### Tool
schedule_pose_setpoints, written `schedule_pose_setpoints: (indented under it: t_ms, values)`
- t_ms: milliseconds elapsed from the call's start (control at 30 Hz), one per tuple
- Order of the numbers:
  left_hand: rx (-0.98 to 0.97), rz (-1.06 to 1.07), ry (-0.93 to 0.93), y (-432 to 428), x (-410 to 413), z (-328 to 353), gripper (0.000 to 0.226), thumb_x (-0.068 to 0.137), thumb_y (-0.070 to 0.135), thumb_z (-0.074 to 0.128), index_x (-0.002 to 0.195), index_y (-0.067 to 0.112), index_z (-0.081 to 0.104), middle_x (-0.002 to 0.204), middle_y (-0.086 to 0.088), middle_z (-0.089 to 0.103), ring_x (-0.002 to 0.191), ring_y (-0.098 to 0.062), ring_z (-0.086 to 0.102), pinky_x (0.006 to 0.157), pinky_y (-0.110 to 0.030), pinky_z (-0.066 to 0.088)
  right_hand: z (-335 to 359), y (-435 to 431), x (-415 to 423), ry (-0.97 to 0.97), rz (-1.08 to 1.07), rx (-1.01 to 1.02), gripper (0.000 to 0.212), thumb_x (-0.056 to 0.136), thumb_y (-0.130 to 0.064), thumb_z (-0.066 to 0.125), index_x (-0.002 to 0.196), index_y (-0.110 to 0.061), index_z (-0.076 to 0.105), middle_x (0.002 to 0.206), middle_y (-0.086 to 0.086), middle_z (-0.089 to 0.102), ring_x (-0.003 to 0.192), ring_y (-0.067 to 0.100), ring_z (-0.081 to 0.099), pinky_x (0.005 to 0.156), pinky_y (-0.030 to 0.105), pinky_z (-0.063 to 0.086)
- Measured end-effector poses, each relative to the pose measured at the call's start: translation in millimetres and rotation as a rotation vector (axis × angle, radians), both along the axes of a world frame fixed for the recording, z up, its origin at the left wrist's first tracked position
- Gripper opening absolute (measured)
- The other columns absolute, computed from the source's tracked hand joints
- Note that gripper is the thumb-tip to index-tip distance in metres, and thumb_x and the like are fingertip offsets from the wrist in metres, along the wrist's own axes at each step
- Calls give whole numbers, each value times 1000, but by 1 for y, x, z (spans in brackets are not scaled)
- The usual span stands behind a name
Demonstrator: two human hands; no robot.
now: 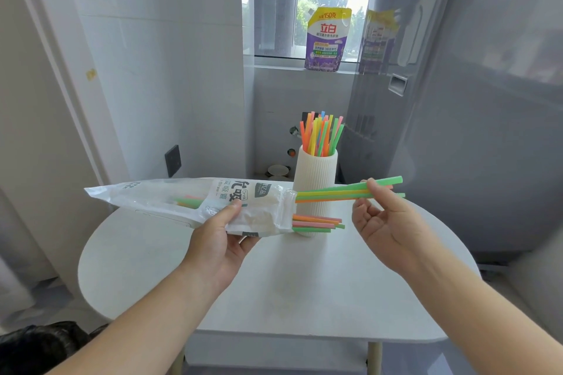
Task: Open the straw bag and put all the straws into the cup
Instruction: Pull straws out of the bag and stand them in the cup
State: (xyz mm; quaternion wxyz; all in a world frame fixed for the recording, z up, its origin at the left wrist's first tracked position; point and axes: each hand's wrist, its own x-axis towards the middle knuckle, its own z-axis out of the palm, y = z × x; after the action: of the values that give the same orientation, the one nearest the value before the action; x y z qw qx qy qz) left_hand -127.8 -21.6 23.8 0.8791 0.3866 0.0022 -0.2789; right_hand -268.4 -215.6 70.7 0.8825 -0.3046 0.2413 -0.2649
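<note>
Straw bag [189, 201], held sideways above the table [304, 283], is gripped near its open mouth by the left hand [222, 237]; loose straws [316, 224] protrude toward 3 o'clock. Right hand [387, 222], apart from the left, pinches a straw bundle [335, 193] at the mouth. Cup [313, 179] stands at 12 o'clock, holding upright straws [320, 137].

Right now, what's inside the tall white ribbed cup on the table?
A bunch of colourful plastic straws, orange, yellow, green, blue and pink, stands in the tall white ribbed cup, tops poking above its rim. The cup's wall hides their lower ends and its bottom.
</note>
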Motion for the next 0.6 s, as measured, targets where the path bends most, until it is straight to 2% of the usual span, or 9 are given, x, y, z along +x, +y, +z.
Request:
schedule_pose_setpoints:
  t_ms: [200,267,333,500,600]
  values:
    - [9,-8,20,-4,-5,0,35,97,8,62,131,14,65,121,-10,76,92,-23,76,61,-34,63,3,9,14,5,-74,-45,13,88,-16,73,91,-9,63,74,2,51,65,10,51,55,16,52]
    - [10,-12,24,-4,-6,0,35,97,8,62,131,13,65,121,-10,76,93,-23,76,60,-33,63,4,10,18,35,-77,-85,12,89,-16,73,89,-9,64,72,1,54,64,10,54,57,17,54]
    - [11,-15,20,-4,-6,0,35,97,8,62,132,13,64,121,-10,76,93,-23,76,60,-33,63,5,10,20,56,-77,-116,16,90,-19,72,97,-5,68,73,2,57,65,10,57,60,18,55]
    - [7,-26,-5,-4,-5,0,36,99,8,60,134,13,64,121,-9,76,95,-23,76,62,-33,63,4,7,24,186,-130,-328,27,97,-26,61,108,-4,71,90,6,61,82,13,59,82,26,53]
    - [9,-29,-10,-5,-6,-1,35,99,8,60,133,13,64,122,-10,76,94,-22,76,62,-33,63,3,6,24,234,-161,-374,30,99,-27,57,112,-4,70,95,7,67,87,14,65,82,27,55]
